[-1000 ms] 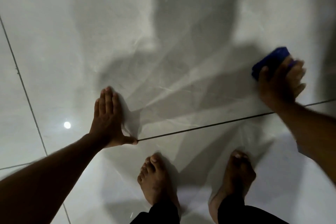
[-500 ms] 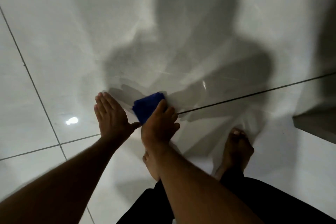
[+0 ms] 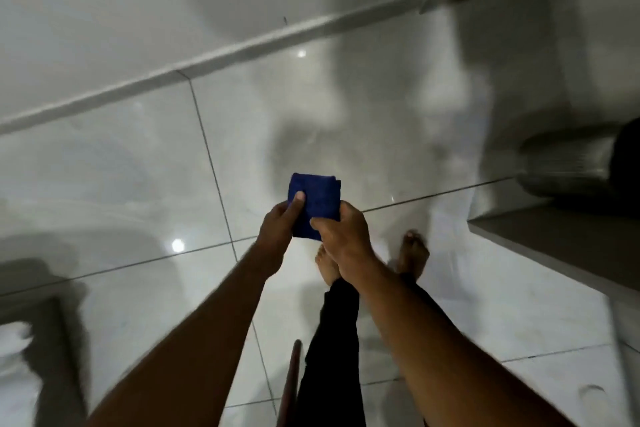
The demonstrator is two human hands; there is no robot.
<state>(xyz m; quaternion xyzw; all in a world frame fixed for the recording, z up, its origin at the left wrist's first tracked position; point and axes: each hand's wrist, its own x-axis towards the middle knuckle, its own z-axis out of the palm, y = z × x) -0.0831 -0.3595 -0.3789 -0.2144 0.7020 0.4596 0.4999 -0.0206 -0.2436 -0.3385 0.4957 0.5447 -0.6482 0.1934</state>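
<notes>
A folded dark blue cloth point(image 3: 318, 198) is held up in front of me, well above the glossy white tiled floor point(image 3: 138, 184). My left hand point(image 3: 278, 227) pinches its left edge, thumb on the front face. My right hand point(image 3: 341, 230) grips its lower right corner. Both forearms reach forward from the bottom of the view. My bare feet point(image 3: 414, 253) stand on the tiles below the hands.
A white wall with a skirting board point(image 3: 242, 48) runs across the top. A grey ledge point(image 3: 554, 243) and a round metal bin point(image 3: 568, 166) stand at the right. A dark-framed object point(image 3: 52, 322) sits at lower left, and a dark red edge point(image 3: 291, 381) at bottom centre.
I have risen from the floor. The left hand left the tile and took the cloth, which the right hand lifted off the tiles. The view now takes in the wall and ledge.
</notes>
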